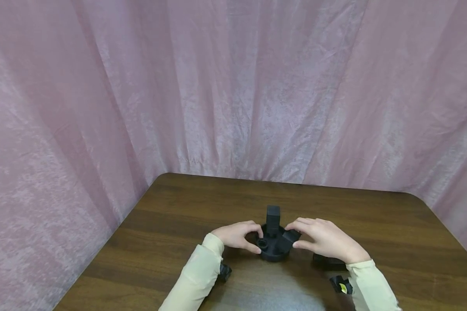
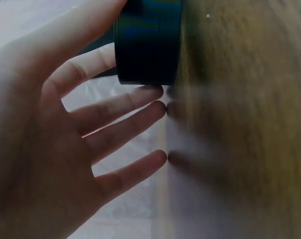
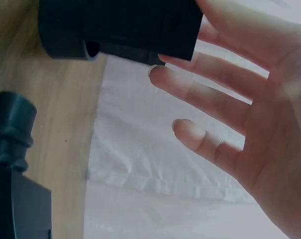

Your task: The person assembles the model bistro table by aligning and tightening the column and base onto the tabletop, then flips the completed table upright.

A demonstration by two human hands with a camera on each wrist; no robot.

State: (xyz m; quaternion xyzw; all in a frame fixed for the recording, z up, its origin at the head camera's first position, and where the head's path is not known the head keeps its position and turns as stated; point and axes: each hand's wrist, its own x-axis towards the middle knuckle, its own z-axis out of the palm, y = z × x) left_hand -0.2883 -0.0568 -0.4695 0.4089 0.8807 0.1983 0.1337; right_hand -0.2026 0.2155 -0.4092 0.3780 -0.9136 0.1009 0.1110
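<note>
A round black base (image 1: 274, 256) with a raised rim and a ring-shaped socket stands on the table. My left hand (image 1: 236, 236) holds its left side between thumb and fingers; in the left wrist view the remaining fingers spread beyond the base's side wall (image 2: 148, 47). One black rectangular post (image 1: 273, 217) rises upright at the back of the base. A second black post (image 1: 289, 240) leans out over the right side, pinched by the thumb and fingers of my right hand (image 1: 327, 237). The right wrist view shows this post (image 3: 150, 25) with its lower end at the base.
Another black post (image 1: 327, 261) with a ridged round peg (image 3: 13, 127) lies on the brown wooden table (image 1: 187, 203), partly hidden under my right hand. Pink curtains (image 1: 233, 95) hang behind and beside the table. Dark camera mounts sit at both wrists.
</note>
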